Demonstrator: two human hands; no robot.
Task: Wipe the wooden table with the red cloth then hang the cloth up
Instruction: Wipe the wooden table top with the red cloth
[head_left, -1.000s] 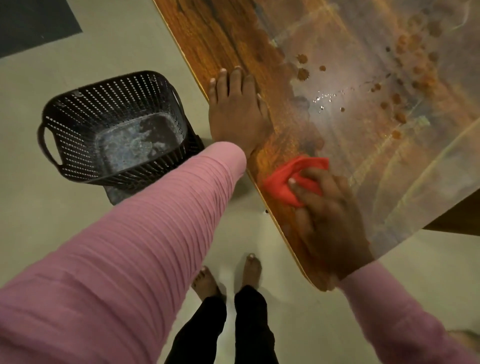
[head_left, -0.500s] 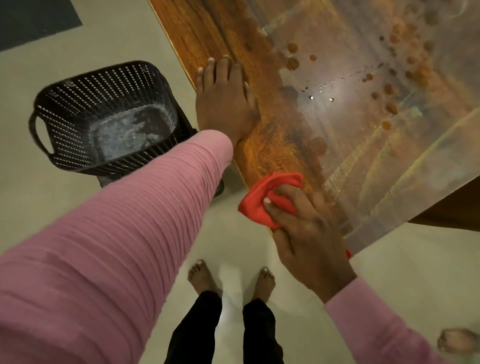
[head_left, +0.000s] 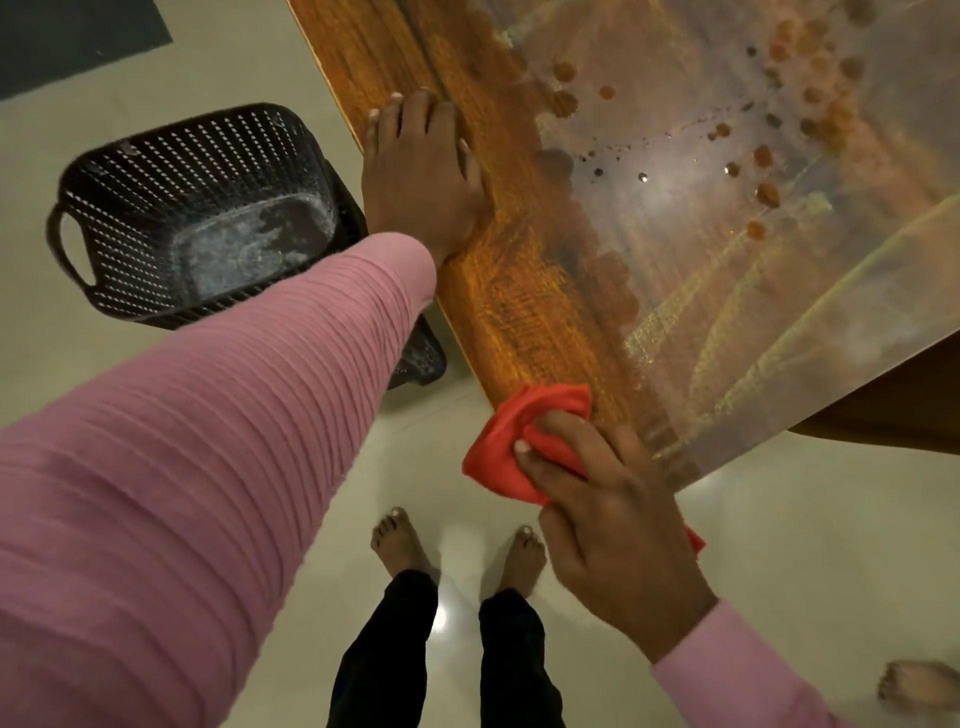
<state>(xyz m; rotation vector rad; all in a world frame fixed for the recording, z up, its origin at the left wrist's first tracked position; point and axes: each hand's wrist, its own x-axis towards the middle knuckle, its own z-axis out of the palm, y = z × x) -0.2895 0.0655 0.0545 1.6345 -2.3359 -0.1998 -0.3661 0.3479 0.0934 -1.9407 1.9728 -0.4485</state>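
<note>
The wooden table (head_left: 524, 291) runs from top centre to the right, glossy, with brown spots and wet droplets on its far part. My right hand (head_left: 608, 525) grips the bunched red cloth (head_left: 511, 447) at the table's near corner; part of the cloth hangs past the edge over the floor. My left hand (head_left: 421, 171) lies flat, fingers together, on the table's left edge, holding nothing. Pink sleeves cover both arms.
A black perforated plastic basket (head_left: 130, 218) stands on the pale floor left of the table, close to my left arm. My bare feet (head_left: 400, 540) are below the table corner. Another person's foot (head_left: 919, 686) shows at the bottom right. A dark mat (head_left: 67, 41) lies at the top left.
My right hand has dragged the red cloth toward me along the table's edge, from on the surface to its near corner. My left hand has stayed pressed on the table.
</note>
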